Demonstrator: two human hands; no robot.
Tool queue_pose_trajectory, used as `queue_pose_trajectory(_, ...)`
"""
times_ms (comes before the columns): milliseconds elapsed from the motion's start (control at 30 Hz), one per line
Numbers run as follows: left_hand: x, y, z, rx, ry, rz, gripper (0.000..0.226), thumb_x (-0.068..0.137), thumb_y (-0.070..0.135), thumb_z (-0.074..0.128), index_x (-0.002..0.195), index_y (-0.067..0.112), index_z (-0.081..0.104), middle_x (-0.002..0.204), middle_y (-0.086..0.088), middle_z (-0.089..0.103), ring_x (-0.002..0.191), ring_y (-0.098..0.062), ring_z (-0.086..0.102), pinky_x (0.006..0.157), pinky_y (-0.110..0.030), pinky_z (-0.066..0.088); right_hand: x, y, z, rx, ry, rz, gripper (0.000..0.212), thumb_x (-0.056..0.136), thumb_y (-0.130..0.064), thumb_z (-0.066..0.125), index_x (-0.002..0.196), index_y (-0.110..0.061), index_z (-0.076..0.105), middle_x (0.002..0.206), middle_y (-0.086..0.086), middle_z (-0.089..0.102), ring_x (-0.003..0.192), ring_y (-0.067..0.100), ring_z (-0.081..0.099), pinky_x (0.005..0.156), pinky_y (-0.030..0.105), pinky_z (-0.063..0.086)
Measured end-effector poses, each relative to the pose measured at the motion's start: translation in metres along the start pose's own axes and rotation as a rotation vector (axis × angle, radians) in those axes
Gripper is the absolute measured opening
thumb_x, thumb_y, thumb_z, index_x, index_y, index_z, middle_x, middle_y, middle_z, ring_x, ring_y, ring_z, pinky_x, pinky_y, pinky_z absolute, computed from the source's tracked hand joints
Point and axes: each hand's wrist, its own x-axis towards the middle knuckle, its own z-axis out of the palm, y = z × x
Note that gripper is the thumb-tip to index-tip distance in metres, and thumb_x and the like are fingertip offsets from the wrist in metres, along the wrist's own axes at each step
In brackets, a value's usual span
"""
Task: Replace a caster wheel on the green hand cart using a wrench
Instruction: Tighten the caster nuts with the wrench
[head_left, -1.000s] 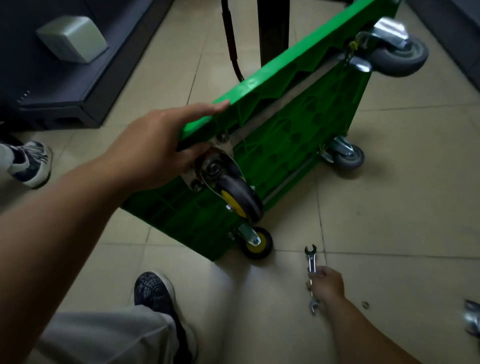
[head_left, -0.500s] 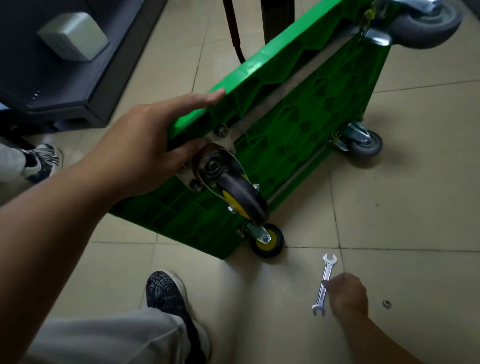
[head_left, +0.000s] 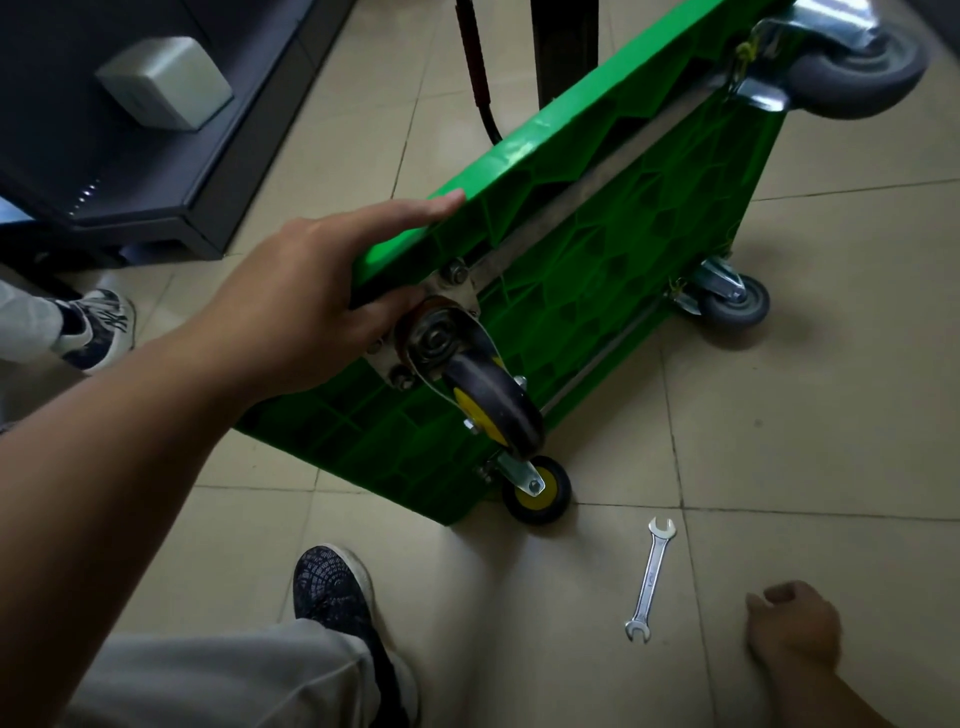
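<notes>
The green hand cart (head_left: 613, 291) stands tipped on its long edge, underside facing me. My left hand (head_left: 311, 306) grips its upper near corner, thumb beside the mounting plate of a black caster with a yellow hub (head_left: 488, 400). A second small yellow caster (head_left: 537, 491) touches the floor below it. Two grey casters sit at the far end, one high (head_left: 857, 73), one low (head_left: 737, 301). A silver double-ended wrench (head_left: 650, 579) lies on the tiles. My right hand (head_left: 795, 631) hovers to its right, fingers loosely curled, holding nothing.
My dark shoe (head_left: 337, 597) and grey trouser leg are at the bottom. Another person's sneaker (head_left: 98, 327) is at the left. A dark low platform with a grey box (head_left: 166, 83) stands at the upper left. A black post and cable (head_left: 478, 67) rise behind the cart.
My right hand has let go of the wrench and drawn back to the right; the wrench now lies free on the floor. The view has moved closer to the cart.
</notes>
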Motion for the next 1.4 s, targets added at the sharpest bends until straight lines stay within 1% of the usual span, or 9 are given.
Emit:
queue_pose_trajectory(167, -0.001, 0.004, -0.002, -0.002, -0.026, -0.019, 0.07, 0.087, 0.038, 0.063, 0.149, 0.06, 0.038, 0.145, -0.001, 0.061, 0.115, -0.031, 0.066, 0.096, -0.055, 0.056, -0.012, -0.002, 0.008, -0.034, -0.008, 0.172, 0.056, 0.086, -0.019, 0.079, 0.12, 0.016, 0.051, 0.125, 0.041, 0.052, 0.116, 0.054, 0.056, 0.095, 0.054, 0.047)
queue_pose_trajectory(367, -0.002, 0.008, -0.001, -0.013, -0.015, -0.04, 0.069, 0.085, 0.043, 0.061, 0.149, 0.058, 0.041, 0.143, 0.0, 0.062, 0.111, -0.027, 0.067, 0.094, -0.052, 0.057, -0.012, 0.001, 0.012, -0.019, -0.036, 0.111, 0.036, 0.088, -0.018, 0.077, 0.098, 0.014, 0.068, 0.106, 0.035, 0.068, 0.105, 0.05, 0.064, 0.089, 0.046, 0.052)
queue_pose_trajectory(633, 0.0, 0.004, -0.001, 0.011, -0.021, -0.015, 0.071, 0.085, 0.042, 0.06, 0.15, 0.06, 0.037, 0.142, 0.002, 0.061, 0.109, -0.024, 0.066, 0.092, -0.048, 0.058, 0.0, 0.01, 0.02, 0.014, -0.002, -0.01, 0.022, 0.084, -0.01, 0.078, 0.085, 0.003, 0.061, 0.093, 0.03, 0.066, 0.094, 0.047, 0.064, 0.082, 0.045, 0.051)
queue_pose_trajectory(767, 0.005, -0.001, 0.0, 0.11, -0.035, 0.02, 0.08, 0.092, 0.035, 0.066, 0.152, 0.066, 0.023, 0.144, 0.008, 0.058, 0.123, -0.022, 0.061, 0.097, -0.036, 0.049, -0.003, -0.009, 0.016, 0.128, -0.004, 0.001, 0.017, 0.085, -0.016, 0.075, 0.08, -0.005, 0.063, 0.086, 0.02, 0.065, 0.093, 0.042, 0.064, 0.084, 0.043, 0.051)
queue_pose_trajectory(900, 0.006, -0.003, 0.0, 0.117, -0.064, 0.037, 0.081, 0.093, 0.038, 0.065, 0.15, 0.071, 0.016, 0.153, 0.007, 0.053, 0.135, -0.021, 0.055, 0.105, -0.035, 0.044, -0.026, -0.082, -0.001, 0.457, -0.075, -0.26, 0.011, 0.079, -0.008, 0.077, 0.079, -0.014, 0.067, 0.074, 0.001, 0.068, 0.083, 0.031, 0.068, 0.067, 0.025, 0.053)
queue_pose_trajectory(1000, 0.001, 0.001, 0.0, 0.076, -0.067, 0.054, 0.082, 0.094, 0.035, 0.067, 0.15, 0.069, 0.019, 0.151, 0.009, 0.054, 0.129, -0.017, 0.058, 0.102, -0.036, 0.049, -0.059, -0.158, -0.021, 0.693, -0.206, -0.506, 0.019, 0.078, 0.002, 0.078, 0.083, -0.012, 0.067, 0.077, 0.005, 0.07, 0.073, 0.022, 0.067, 0.058, 0.008, 0.048)
queue_pose_trajectory(1133, -0.011, 0.009, 0.003, 0.024, -0.053, 0.073, 0.084, 0.093, 0.027, 0.072, 0.155, 0.06, 0.025, 0.155, 0.011, 0.05, 0.141, -0.017, 0.05, 0.113, -0.045, 0.047, -0.117, -0.235, -0.057, 0.778, -0.397, -0.89, 0.028, 0.085, 0.0, 0.077, 0.103, -0.018, 0.065, 0.084, 0.003, 0.065, 0.073, 0.008, 0.063, 0.066, 0.018, 0.053)
queue_pose_trajectory(1233, -0.029, 0.012, 0.004, -0.017, -0.062, 0.078, 0.086, 0.093, 0.023, 0.074, 0.155, 0.058, 0.027, 0.154, 0.011, 0.051, 0.141, -0.015, 0.051, 0.112, -0.047, 0.047, -0.158, -0.257, -0.077, 0.807, -0.42, -1.159, 0.022, 0.086, -0.001, 0.076, 0.102, -0.014, 0.069, 0.087, 0.001, 0.07, 0.078, 0.011, 0.068, 0.069, 0.023, 0.057)
queue_pose_trajectory(1400, -0.057, 0.009, 0.004, -0.034, -0.052, 0.104, 0.085, 0.092, 0.022, 0.074, 0.154, 0.059, 0.029, 0.153, 0.022, 0.049, 0.141, -0.003, 0.048, 0.114, -0.042, 0.047, -0.185, -0.25, -0.077, 0.749, -0.383, -1.337, 0.023, 0.085, -0.008, 0.079, 0.105, -0.016, 0.072, 0.089, -0.007, 0.072, 0.081, 0.012, 0.069, 0.073, 0.025, 0.058)
